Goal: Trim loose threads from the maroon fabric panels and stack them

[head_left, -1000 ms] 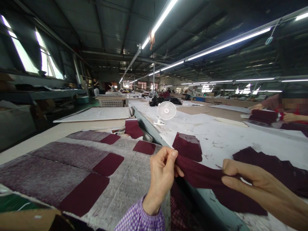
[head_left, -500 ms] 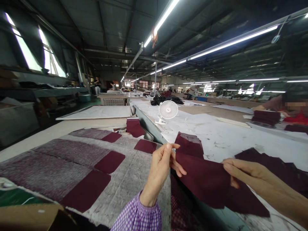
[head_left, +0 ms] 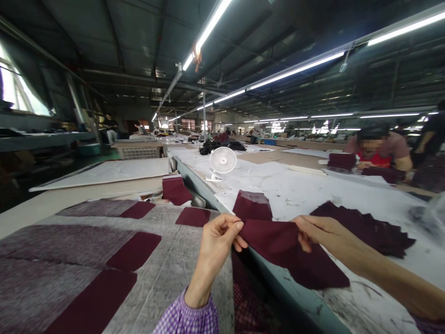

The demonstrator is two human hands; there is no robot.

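Observation:
Between my two hands a maroon fabric piece (head_left: 274, 239) hangs, its upper edge stretched over the edge of the white-covered table. My left hand (head_left: 219, 234) pinches its left corner between thumb and fingers. My right hand (head_left: 316, 229) grips the upper edge farther right, and the fabric's lower right part drapes below it. Just behind lies a small stack of maroon pieces (head_left: 252, 205) with greyish undersides. To the right of my right hand, a fanned pile of dark maroon pieces (head_left: 365, 227) rests on the table.
On the grey left table (head_left: 174, 260) lie several maroon pieces, one a cut rectangle (head_left: 135, 250). A white fan (head_left: 223, 160) stands on the right table, before a dark cloth heap (head_left: 222, 146). A co-worker (head_left: 378, 144) sits at the right beside a maroon stack (head_left: 341, 162).
The view has turned right, so the co-worker now shows more fully. My left fingers have closed in a pinch on the fabric's corner; my right hand still holds its edge.

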